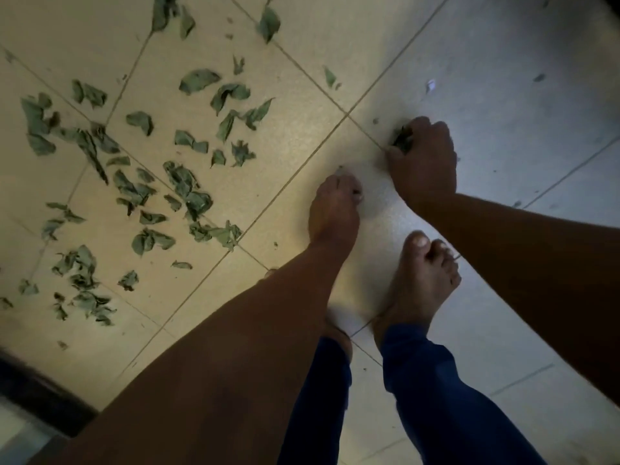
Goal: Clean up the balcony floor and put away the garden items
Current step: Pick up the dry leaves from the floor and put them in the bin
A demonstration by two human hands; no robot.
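Note:
Several dry green leaves [188, 182] lie scattered over the beige floor tiles [295, 122] on the left half of the view. My right hand [424, 162] reaches down to the floor at a tile joint, its fingers curled round a small bunch of leaves [402, 139]. My left hand [335, 206] is lowered to the tile just left of it, fingertips bunched against the floor. What lies under those fingertips is hidden. A tiny leaf scrap [341, 168] sits just beyond the left hand.
My bare right foot [419, 283] stands below the hands, above blue trouser legs [432, 397]; the other foot is mostly behind my left forearm. A dark threshold strip [40, 391] runs along the lower left. Small leaf crumbs [538, 77] dot the greyer tiles at right.

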